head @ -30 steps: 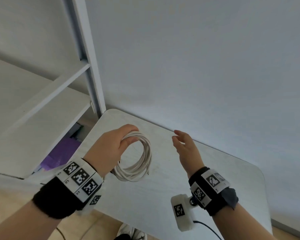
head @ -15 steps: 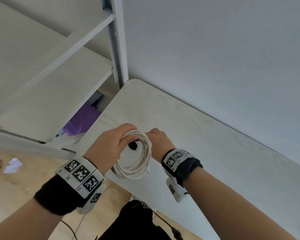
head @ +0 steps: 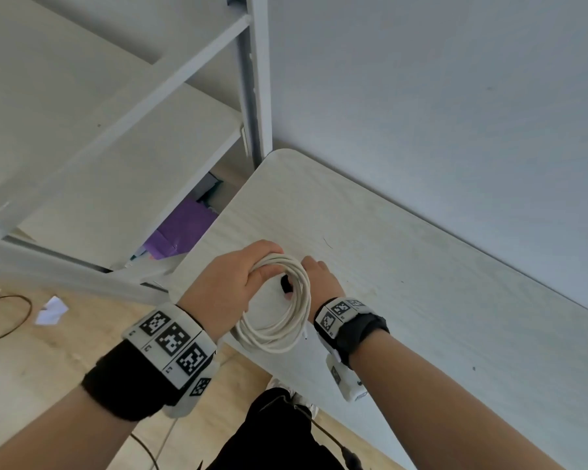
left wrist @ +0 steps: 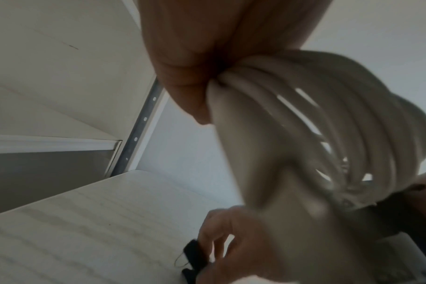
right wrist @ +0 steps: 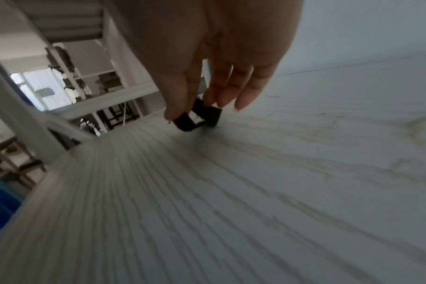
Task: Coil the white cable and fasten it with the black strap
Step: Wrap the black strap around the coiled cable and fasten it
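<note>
So the left hand (head: 228, 286) has its fingers wrapped around the top of the white cable (head: 279, 310), which is already wound into a loose ring of several loops and held up above the near left corner of the table (head: 421, 300). The right hand (head: 319, 278) is just behind the coil on its right side, fingers pointing down at the tabletop. From the right wrist view, the thumb and fingertips (right wrist: 180, 100) are pinching the black strap (right wrist: 197, 116), which is folded into a little loop right at the table surface. A white shelf unit (head: 116, 147) stands far left.
</note>
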`<state>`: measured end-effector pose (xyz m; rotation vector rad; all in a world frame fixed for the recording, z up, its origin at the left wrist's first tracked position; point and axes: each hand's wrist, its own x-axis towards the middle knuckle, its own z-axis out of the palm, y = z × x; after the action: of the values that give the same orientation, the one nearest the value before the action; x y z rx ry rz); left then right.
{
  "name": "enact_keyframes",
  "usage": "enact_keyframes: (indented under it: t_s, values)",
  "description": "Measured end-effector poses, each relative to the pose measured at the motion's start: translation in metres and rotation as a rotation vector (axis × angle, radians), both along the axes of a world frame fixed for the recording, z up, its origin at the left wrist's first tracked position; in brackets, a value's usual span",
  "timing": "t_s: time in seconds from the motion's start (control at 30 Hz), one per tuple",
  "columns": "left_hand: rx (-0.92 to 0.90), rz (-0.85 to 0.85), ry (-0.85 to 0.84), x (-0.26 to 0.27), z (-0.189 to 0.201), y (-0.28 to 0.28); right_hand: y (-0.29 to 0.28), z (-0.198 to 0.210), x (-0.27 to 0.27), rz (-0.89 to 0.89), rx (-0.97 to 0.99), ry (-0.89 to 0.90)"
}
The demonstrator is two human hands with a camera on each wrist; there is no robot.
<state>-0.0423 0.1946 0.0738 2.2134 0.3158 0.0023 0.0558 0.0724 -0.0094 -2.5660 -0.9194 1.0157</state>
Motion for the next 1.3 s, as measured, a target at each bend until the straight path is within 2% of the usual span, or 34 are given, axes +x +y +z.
enact_keyframes:
  t_s: [0.1,0.23,0.27,0.4,0.57,0.7,0.77,0.93,1.1,1.2,1.3]
  values:
    - [-0.009,0.001,-0.008,0.002,0.001,-0.001,-0.005,-0.003,0.008,-0.078,0.108,-0.061]
    - [-0.029,-0.042,-0.045,0.008,0.01,-0.008,-0.021,0.024,0.02,-0.497,0.485,0.115]
    - [-0.041,-0.054,-0.054,0.011,0.013,-0.011,-0.026,0.035,0.023,-0.555,0.577,0.145]
    - [-0.075,-0.116,-0.089,0.029,0.029,-0.025,-0.05,0.078,0.033,-0.614,0.802,0.249]
    - [-0.106,-0.21,-0.163,0.054,0.06,-0.048,-0.082,0.129,0.036,-0.635,0.972,0.299]
    - [-0.146,-0.287,-0.225,0.068,0.09,-0.073,-0.113,0.164,0.035,-0.749,1.094,0.362]
    - [-0.161,-0.326,-0.242,0.074,0.104,-0.086,-0.129,0.179,0.035,-0.825,1.132,0.324]
    - [-0.136,-0.46,-0.27,0.086,0.13,-0.12,-0.174,0.216,0.036,-0.949,1.252,0.045]
    - [-0.125,-0.545,-0.307,0.093,0.149,-0.147,-0.216,0.251,0.03,-0.922,1.401,-0.027]
    - [-0.12,-0.6,-0.335,0.095,0.161,-0.163,-0.228,0.267,0.022,-0.879,1.383,-0.127]
    - [-0.105,-0.668,-0.362,0.095,0.172,-0.176,-0.234,0.274,0.018,-0.951,1.275,-0.267]
